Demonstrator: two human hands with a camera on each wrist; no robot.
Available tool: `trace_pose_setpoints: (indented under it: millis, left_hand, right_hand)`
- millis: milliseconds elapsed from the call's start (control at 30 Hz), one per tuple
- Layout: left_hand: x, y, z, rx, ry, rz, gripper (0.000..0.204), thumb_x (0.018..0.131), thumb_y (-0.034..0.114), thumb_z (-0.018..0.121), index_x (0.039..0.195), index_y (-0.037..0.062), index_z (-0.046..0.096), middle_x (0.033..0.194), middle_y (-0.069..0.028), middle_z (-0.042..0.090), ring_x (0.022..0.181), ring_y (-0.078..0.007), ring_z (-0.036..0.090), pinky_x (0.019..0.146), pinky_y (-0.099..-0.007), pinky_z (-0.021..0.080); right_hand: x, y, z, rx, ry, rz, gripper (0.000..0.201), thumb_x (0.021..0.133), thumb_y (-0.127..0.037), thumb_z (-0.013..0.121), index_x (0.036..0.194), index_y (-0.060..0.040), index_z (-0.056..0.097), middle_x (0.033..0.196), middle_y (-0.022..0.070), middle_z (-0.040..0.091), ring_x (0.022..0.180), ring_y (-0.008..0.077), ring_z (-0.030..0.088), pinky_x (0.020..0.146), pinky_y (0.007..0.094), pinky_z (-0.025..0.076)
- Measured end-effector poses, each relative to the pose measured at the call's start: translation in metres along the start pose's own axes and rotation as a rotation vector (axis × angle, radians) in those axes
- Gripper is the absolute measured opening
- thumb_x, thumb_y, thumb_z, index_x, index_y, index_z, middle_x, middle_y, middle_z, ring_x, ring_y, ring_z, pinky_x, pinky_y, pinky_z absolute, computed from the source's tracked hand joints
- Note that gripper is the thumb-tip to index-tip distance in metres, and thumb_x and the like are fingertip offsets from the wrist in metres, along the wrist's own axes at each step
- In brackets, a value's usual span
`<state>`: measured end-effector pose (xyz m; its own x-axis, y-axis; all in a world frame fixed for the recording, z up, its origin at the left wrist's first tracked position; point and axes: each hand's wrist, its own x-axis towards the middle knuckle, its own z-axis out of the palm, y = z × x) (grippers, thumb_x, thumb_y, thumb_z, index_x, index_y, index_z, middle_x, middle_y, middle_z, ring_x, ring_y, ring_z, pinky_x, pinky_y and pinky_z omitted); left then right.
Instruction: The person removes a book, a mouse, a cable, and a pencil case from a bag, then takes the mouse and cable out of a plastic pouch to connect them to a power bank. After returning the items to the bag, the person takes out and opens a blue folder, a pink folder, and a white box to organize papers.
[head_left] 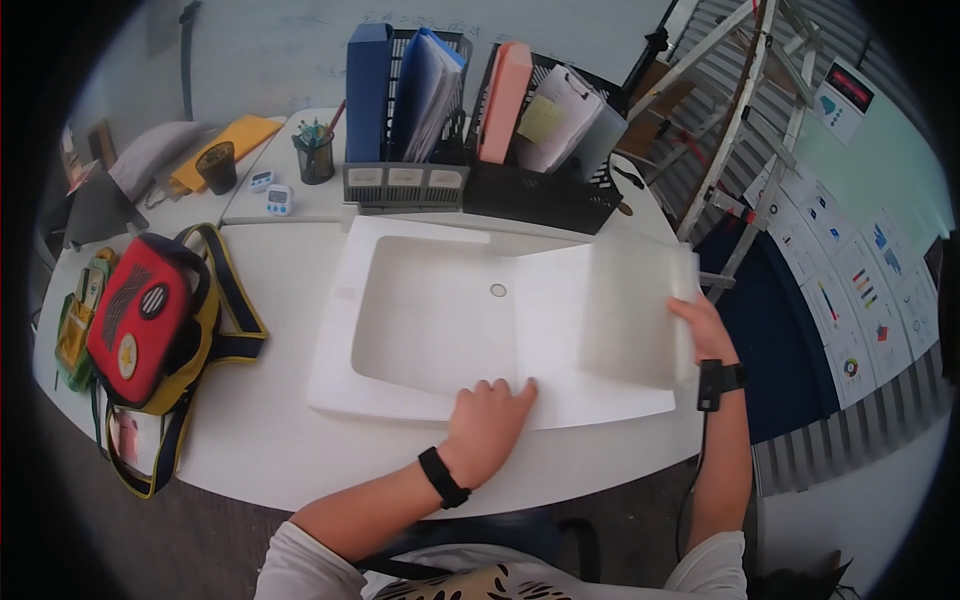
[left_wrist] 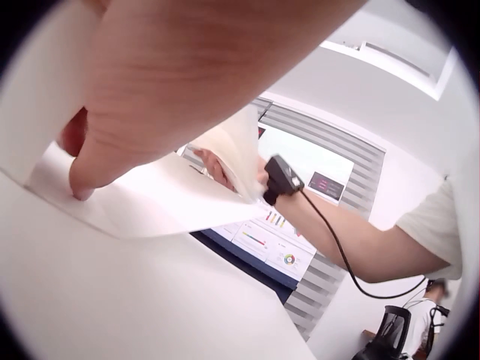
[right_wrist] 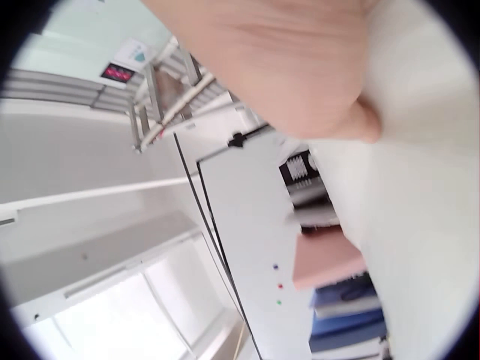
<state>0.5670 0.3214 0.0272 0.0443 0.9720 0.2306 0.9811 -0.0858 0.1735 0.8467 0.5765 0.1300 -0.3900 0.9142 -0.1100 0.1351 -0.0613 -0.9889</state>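
A large white piece point(head_left: 335, 345) lies across the table, with a shallow rounded recess on its left side and a flat flap point(head_left: 560, 345) on its right. A small round mark point(head_left: 498, 291) shows near the recess's right side. My left hand point(head_left: 485, 430) presses on the front edge, where recess and flap meet; its thumb rests on the white surface in the left wrist view. Over the flap, my right hand point(head_left: 705, 328) grips the right edge of a cloudy white sheet point(head_left: 632, 310) that looks like packing foam. Its fingers behind the sheet are partly hidden.
A red and black backpack point(head_left: 150, 320) lies on the table's left. Behind the white piece stand file holders point(head_left: 405, 188) with binders, a pen cup point(head_left: 315, 155) and two small timers point(head_left: 279, 200). A ladder point(head_left: 735, 150) leans beyond the right table edge.
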Motion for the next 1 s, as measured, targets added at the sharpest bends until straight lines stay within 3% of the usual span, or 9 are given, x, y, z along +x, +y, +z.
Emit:
trace_pose_setpoints:
  millis: [167, 267, 400, 467, 567, 633, 733, 800, 1000]
  left_hand:
    - [0.0, -0.014, -0.029, -0.065, -0.257, -0.057, 0.072, 0.087, 0.048, 0.082, 0.146, 0.0134, 0.06, 0.101, -0.0121, 0.073, 0.092, -0.0318, 0.074, 0.074, -0.0404, 0.059]
    - [0.001, -0.011, -0.04, -0.049, -0.368, -0.07, 0.079, 0.084, 0.051, 0.083, 0.147, 0.0105, 0.058, 0.099, -0.0123, 0.073, 0.088, -0.0301, 0.075, 0.072, -0.0402, 0.059]
    - [-0.002, -0.009, -0.039, 0.019, -0.379, -0.082, 0.083, 0.085, 0.053, 0.082, 0.148, 0.0071, 0.055, 0.097, -0.0127, 0.074, 0.086, -0.029, 0.076, 0.069, -0.0395, 0.059]
    - [-0.003, -0.012, -0.036, 0.051, -0.304, -0.104, 0.076, 0.083, 0.047, 0.086, 0.14, 0.0059, 0.058, 0.096, -0.0125, 0.072, 0.085, -0.0286, 0.075, 0.063, -0.0389, 0.058]
    - [-0.005, -0.009, -0.045, 0.01, -0.229, -0.099, 0.069, 0.078, 0.039, 0.09, 0.128, 0.0036, 0.059, 0.103, -0.0129, 0.068, 0.096, -0.0298, 0.072, 0.073, -0.0399, 0.057]
    - [-0.009, 0.001, -0.056, 0.008, -0.173, -0.079, 0.068, 0.075, 0.034, 0.092, 0.124, 0.0029, 0.058, 0.107, -0.0132, 0.065, 0.102, -0.0306, 0.068, 0.079, -0.0417, 0.055]
    - [-0.019, 0.021, -0.059, -0.149, -0.03, -0.079, 0.07, 0.071, 0.023, 0.095, 0.122, -0.0011, 0.054, 0.123, -0.0185, 0.056, 0.119, -0.0365, 0.057, 0.097, -0.0479, 0.047]
    - [-0.028, 0.037, -0.058, -0.332, 0.292, 0.032, 0.069, 0.072, 0.013, 0.094, 0.124, -0.0025, 0.051, 0.129, -0.0253, 0.053, 0.121, -0.0421, 0.055, 0.1, -0.0501, 0.047]
    - [-0.013, 0.063, -0.037, -0.49, 0.305, -0.039, 0.081, 0.081, 0.011, 0.087, 0.145, -0.0098, 0.04, 0.148, -0.0357, 0.043, 0.137, -0.0522, 0.046, 0.115, -0.0563, 0.041]
  right_hand:
    - [-0.024, 0.047, -0.129, -0.038, 0.331, 0.251, 0.051, 0.093, -0.021, 0.058, 0.138, 0.0024, 0.061, 0.115, 0.0125, 0.071, 0.096, 0.0236, 0.069, 0.087, 0.038, 0.057]
    - [-0.028, 0.095, -0.173, -0.142, 0.294, 0.309, 0.053, 0.087, -0.023, 0.058, 0.133, 0.0031, 0.063, 0.112, 0.0122, 0.071, 0.094, 0.0241, 0.069, 0.086, 0.0385, 0.056]
    - [-0.018, 0.125, -0.186, -0.518, 0.18, 0.283, 0.055, 0.084, -0.019, 0.064, 0.134, 0.005, 0.062, 0.119, 0.0157, 0.071, 0.103, 0.0254, 0.07, 0.089, 0.0374, 0.056]
    - [-0.016, 0.123, -0.17, -0.745, 0.438, 0.115, 0.062, 0.083, -0.017, 0.067, 0.14, 0.0067, 0.056, 0.129, 0.0234, 0.068, 0.112, 0.0309, 0.069, 0.095, 0.0368, 0.055]
    - [-0.004, 0.142, -0.167, -0.784, 0.48, 0.009, 0.065, 0.085, -0.015, 0.072, 0.144, 0.0057, 0.053, 0.129, 0.0247, 0.066, 0.113, 0.0349, 0.068, 0.099, 0.0387, 0.054]
    - [-0.023, 0.093, -0.097, -1.401, 0.779, -0.292, 0.063, 0.089, -0.012, 0.074, 0.146, 0.0029, 0.051, 0.126, 0.0233, 0.064, 0.111, 0.0356, 0.067, 0.1, 0.044, 0.053]
    - [-0.038, 0.064, -0.047, -0.863, 0.746, -0.514, 0.058, 0.095, -0.01, 0.073, 0.146, 0.0002, 0.05, 0.123, 0.0179, 0.062, 0.109, 0.0293, 0.067, 0.095, 0.0425, 0.056]
    - [-0.054, 0.053, -0.009, -0.629, 0.639, -0.506, 0.056, 0.097, -0.013, 0.071, 0.147, -0.0008, 0.048, 0.123, 0.0162, 0.061, 0.11, 0.0262, 0.067, 0.093, 0.0396, 0.057]
    - [-0.084, 0.03, 0.079, 0.139, 0.099, -0.458, 0.062, 0.103, -0.027, 0.071, 0.153, -0.0032, 0.041, 0.128, 0.0131, 0.059, 0.111, 0.0203, 0.065, 0.088, 0.0318, 0.057]
